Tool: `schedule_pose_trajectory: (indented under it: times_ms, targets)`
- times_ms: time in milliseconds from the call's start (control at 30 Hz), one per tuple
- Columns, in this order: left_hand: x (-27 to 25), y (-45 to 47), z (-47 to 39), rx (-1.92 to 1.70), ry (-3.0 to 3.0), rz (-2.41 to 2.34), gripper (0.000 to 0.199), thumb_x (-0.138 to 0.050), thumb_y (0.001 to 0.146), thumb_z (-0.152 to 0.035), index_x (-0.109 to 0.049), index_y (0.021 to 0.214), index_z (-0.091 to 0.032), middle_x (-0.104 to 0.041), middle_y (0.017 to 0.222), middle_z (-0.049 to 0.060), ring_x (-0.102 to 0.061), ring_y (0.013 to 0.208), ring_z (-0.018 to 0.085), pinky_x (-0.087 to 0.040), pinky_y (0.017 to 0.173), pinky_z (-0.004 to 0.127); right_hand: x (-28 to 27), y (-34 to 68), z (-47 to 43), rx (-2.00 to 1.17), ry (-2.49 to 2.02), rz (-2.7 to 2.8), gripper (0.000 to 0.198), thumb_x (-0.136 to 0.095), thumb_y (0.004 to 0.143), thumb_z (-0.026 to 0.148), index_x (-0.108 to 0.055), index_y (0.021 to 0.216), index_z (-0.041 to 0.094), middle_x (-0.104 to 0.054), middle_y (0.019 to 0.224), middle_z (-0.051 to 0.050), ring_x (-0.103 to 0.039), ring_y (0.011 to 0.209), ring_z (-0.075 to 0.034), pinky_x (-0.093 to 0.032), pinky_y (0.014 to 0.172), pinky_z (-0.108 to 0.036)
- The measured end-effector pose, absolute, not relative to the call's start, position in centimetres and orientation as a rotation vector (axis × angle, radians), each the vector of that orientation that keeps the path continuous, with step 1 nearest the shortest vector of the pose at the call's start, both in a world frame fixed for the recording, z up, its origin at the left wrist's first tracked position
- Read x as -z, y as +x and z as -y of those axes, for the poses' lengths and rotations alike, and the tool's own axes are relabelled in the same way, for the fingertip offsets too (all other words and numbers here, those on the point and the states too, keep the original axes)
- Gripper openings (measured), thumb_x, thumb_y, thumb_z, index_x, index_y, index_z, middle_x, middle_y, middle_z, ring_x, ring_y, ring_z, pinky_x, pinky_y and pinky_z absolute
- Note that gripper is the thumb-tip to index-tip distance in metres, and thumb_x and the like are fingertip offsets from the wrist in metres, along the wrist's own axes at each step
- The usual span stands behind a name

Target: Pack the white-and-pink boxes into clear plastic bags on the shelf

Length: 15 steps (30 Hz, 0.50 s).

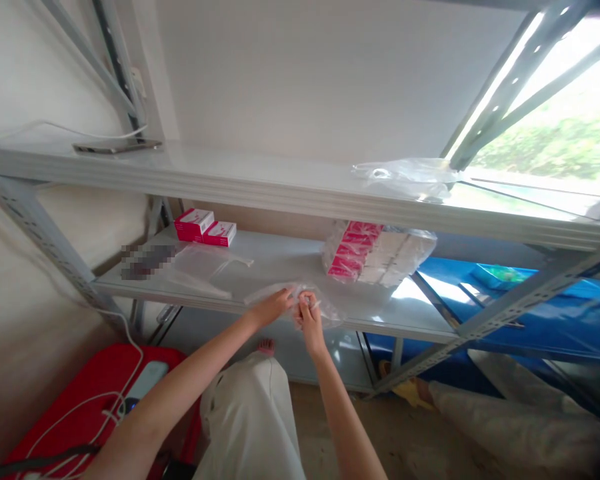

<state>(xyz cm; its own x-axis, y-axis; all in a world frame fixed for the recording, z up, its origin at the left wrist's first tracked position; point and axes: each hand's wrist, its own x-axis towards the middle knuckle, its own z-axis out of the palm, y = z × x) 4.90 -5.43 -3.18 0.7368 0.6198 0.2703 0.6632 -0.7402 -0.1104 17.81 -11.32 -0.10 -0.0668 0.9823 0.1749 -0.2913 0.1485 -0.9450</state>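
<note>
Both my hands meet at the front edge of the middle shelf [260,267] of a grey metal rack. My left hand [274,305] and my right hand [307,316] pinch a crumpled clear plastic bag [325,308] that lies on the shelf. Whether anything is inside the bag cannot be made out. To the right, further back on the same shelf, a clear bag packed with pink-and-white boxes [375,253] rests on its side. Two loose pink-and-white boxes [205,227] sit at the back left. Flat clear plastic bags [205,263] lie between them and my hands.
The upper shelf [280,177] carries a flat dark device with a white cable [115,145] and another clear bag [410,175]. A red case with white cables [90,400] is on the floor at left. Blue sheeting [530,313] lies right; my white-trousered leg [253,413] is below.
</note>
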Motion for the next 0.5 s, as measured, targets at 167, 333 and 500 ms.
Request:
schedule_pose_trajectory:
  times_ms: [167, 333, 500]
  targets:
    - [1.3, 5.0, 4.2, 0.044, -2.674, 1.142, 0.052, -0.025, 0.091, -0.007, -0.036, 0.141, -0.016, -0.062, 0.116, 0.014, -0.061, 0.103, 0.023, -0.046, 0.088, 0.035, -0.6, 19.3, 12.1, -1.374, -0.741, 1.069, 0.044, -0.062, 0.074, 0.056, -0.038, 0.095, 0.026, -0.022, 0.045, 0.015, -0.013, 0.037, -0.005, -0.014, 0.036, -0.015]
    - [-0.8, 4.9, 3.7, -0.01, -2.48, 1.285, 0.058, -0.019, 0.09, -0.007, -0.021, 0.148, -0.011, -0.051, 0.131, 0.02, -0.052, 0.117, 0.028, -0.043, 0.093, 0.042, -2.4, 21.8, 13.2, -1.277, -0.789, 0.957, 0.039, -0.066, 0.074, 0.046, -0.041, 0.097, 0.026, -0.022, 0.049, 0.014, -0.016, 0.039, -0.004, -0.015, 0.038, -0.015]
    - [-1.4, 4.5, 2.3, 0.0, -2.532, 1.134, 0.065, -0.023, 0.087, -0.005, -0.014, 0.15, -0.018, -0.044, 0.142, 0.011, -0.037, 0.134, 0.023, -0.029, 0.11, 0.043, -3.3, 25.0, 13.4, -1.059, -0.936, 0.94, 0.036, -0.062, 0.076, 0.046, -0.045, 0.1, 0.026, -0.022, 0.05, 0.013, -0.018, 0.039, -0.005, -0.015, 0.038, -0.017]
